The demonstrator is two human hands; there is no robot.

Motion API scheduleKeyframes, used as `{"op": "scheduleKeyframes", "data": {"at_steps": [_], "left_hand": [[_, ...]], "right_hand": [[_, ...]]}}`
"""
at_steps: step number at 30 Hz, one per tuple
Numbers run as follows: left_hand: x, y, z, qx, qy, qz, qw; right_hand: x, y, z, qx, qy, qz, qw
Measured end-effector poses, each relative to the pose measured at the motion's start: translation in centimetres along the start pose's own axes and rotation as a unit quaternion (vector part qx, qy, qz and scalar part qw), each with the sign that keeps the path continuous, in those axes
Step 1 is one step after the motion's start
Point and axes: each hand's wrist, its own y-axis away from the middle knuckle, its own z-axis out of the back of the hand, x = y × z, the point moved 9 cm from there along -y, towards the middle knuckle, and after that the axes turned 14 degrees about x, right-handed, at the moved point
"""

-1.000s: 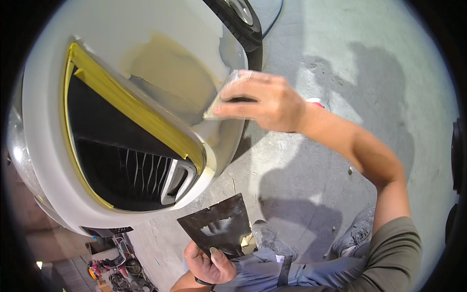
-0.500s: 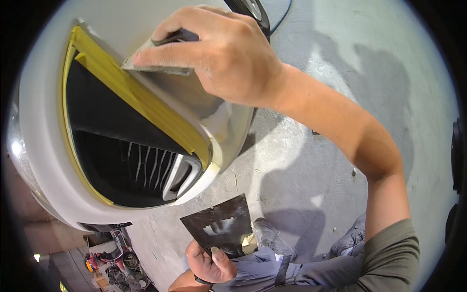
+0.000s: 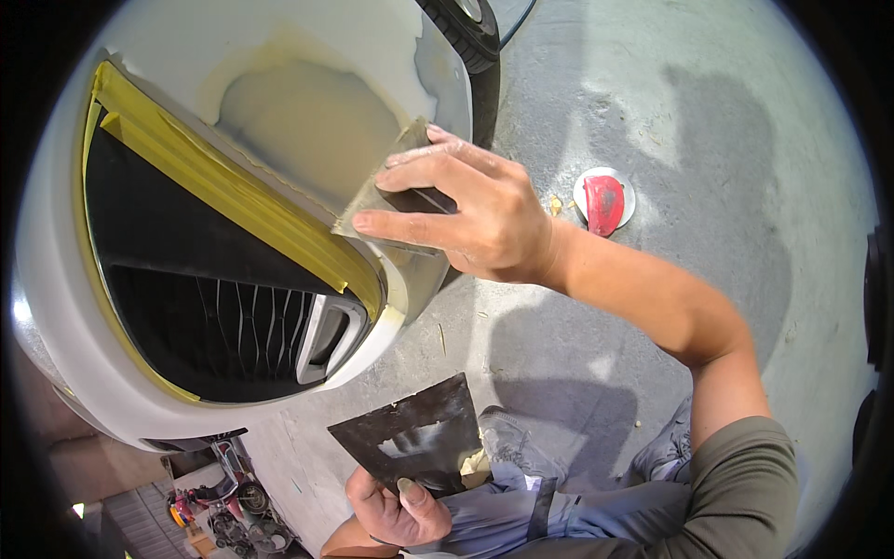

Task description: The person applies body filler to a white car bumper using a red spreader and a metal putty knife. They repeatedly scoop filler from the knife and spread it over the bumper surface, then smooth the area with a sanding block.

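Right hand (image 3: pixel 475 210) grasps a spreader (image 3: pixel 365 197), fingers spread over its face, probably for even pressure along the edge. Spreader lies toward half past ten, by the lower end of the tan patch (image 3: pixel 317 121) on the white car (image 3: pixel 168 47); contact unclear. Left hand (image 3: pixel 400 508) pinches a black board (image 3: pixel 405 430) at six o'clock, face up, likely so the putty (image 3: pixel 475 468) stays put. Yellow tape (image 3: pixel 223 186) borders the headlight (image 3: pixel 196 289), presumably shielding it. Count: one spreader, one board, one putty lump, one red piece (image 3: pixel 605 203) on one white disc (image 3: pixel 630 200), two o'clock.
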Motion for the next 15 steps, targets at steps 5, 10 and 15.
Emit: {"op": "scheduleKeyframes", "data": {"at_steps": [5,10,15], "left_hand": [[0.0,0.3,-0.3,-0.01,-0.002,0.004,1.0],[-0.5,0.8,-0.2,-0.02,0.001,-0.025,0.999],[-0.9,0.3,-0.1,-0.004,0.055,-0.024,0.998]], "right_hand": [[0.1,1.8,-0.8,0.034,0.003,-0.006,0.999],[-0.5,0.9,0.7,0.094,-0.021,0.009,0.995],[-2.5,-4.4,4.6,-0.007,-0.009,0.014,1.0]]}}
